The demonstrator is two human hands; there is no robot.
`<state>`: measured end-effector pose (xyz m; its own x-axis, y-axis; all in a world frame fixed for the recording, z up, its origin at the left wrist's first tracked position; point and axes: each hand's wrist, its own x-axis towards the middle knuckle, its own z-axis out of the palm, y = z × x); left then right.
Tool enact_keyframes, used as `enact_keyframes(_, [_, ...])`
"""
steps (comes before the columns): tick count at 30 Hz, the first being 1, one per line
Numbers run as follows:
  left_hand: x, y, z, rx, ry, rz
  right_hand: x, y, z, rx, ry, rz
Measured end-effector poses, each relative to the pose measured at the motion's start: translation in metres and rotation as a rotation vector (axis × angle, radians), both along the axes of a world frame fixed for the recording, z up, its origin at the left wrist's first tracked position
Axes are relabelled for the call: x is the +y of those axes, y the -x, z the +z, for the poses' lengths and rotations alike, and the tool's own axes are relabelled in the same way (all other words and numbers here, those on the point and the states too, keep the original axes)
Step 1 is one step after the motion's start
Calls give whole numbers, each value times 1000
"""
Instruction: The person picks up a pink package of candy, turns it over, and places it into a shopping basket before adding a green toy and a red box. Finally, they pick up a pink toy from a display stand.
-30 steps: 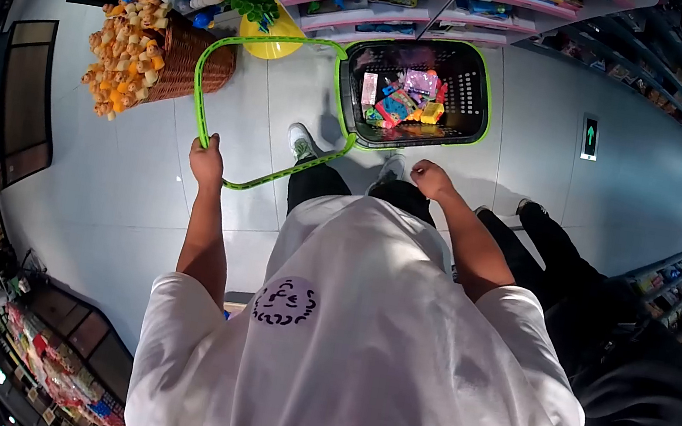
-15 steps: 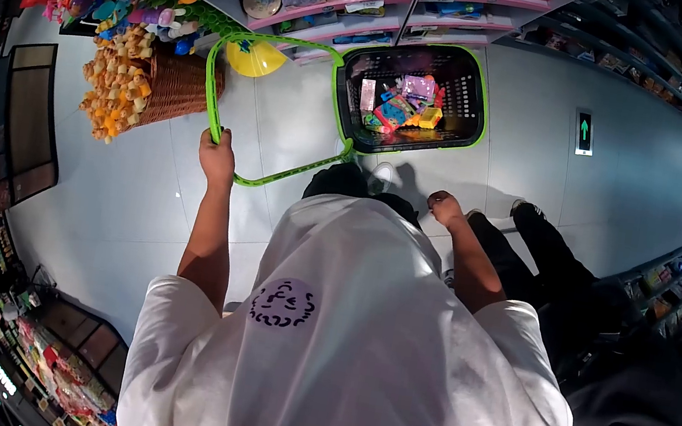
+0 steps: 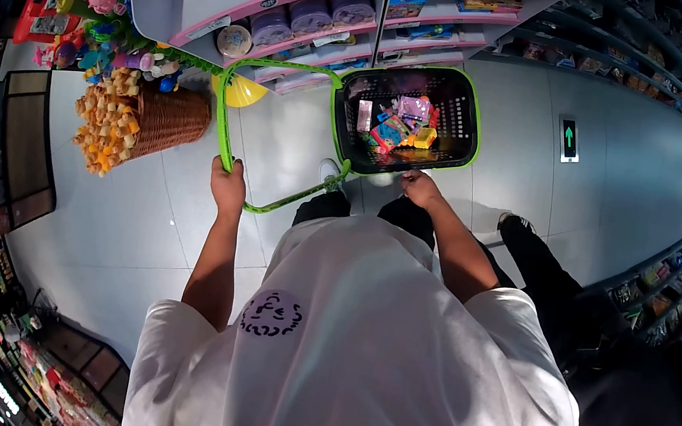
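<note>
My left hand [image 3: 228, 186] is wrapped round the long green handle [image 3: 226, 121] of a shopping basket, at the handle's outer left corner. The handle reaches out sideways from the black basket [image 3: 350, 153], which has a green rim and perforated walls. Inside lie several small colourful packages, among them a pink-purple pack [image 3: 414, 109], a yellow box [image 3: 425, 138] and a narrow pale pink box [image 3: 364, 117]. Just below the basket's near side in this view is my right hand [image 3: 421, 189], its fingers curled in, with nothing showing in them.
Pink-edged shelves [image 3: 299, 20] with purple tubs stand ahead. At left are a wicker basket [image 3: 170, 119] of yellow-orange goods and a yellow floor marker [image 3: 240, 92]. A person's dark-clothed leg [image 3: 541, 259] is close on my right. A green-arrow floor sign [image 3: 568, 139] lies farther right.
My right hand has moved left and up, closer to the basket's near side. The basket, handle and left hand sit slightly lower in view, and more of the shelves shows.
</note>
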<state>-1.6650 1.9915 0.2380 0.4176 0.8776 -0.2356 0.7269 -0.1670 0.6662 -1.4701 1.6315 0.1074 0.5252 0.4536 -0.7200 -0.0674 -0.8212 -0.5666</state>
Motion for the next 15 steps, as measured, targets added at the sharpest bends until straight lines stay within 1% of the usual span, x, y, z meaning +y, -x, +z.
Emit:
enact_keyframes(3, [-21,-16,3,-33,-11,19,-13,-20,-1,-30,-24,29])
enact_keyframes(4, [-30,-20,4,-36,-22,26,-26,-28,-13,-25,-98,68])
enact_keyframes(5, [-36,-24,4,-33,-39,22,-36,-36,-17,-24,-111,73])
enact_keyframes(7, [-51,-39,6,-46,-74,17,-59,-55,-22,-325,-187,205])
enact_keyframes(8, [-58,-45,7,-34,-97,23,-75,-69,-23,-287,-258,230])
enact_keyframes(10, [-72,-51,8,-14,-131,31,-109,-92,-20,-108,-89,153])
enact_keyframes(11, [-78,-55,7,0,-121,44,-128,-107,-22,-110,-41,239])
enact_keyframes(12, [-85,-60,8,10,-112,57,-154,-116,-34,-181,-4,364])
enact_keyframes(13, [-93,-64,11,6,-123,60,-182,-126,-71,-445,13,864])
enact_keyframes(14, [-103,-75,15,9,-164,71,-208,-141,-60,-543,100,1095])
enact_keyframes(15, [-111,-79,17,18,-193,81,-230,-143,-81,-505,114,944])
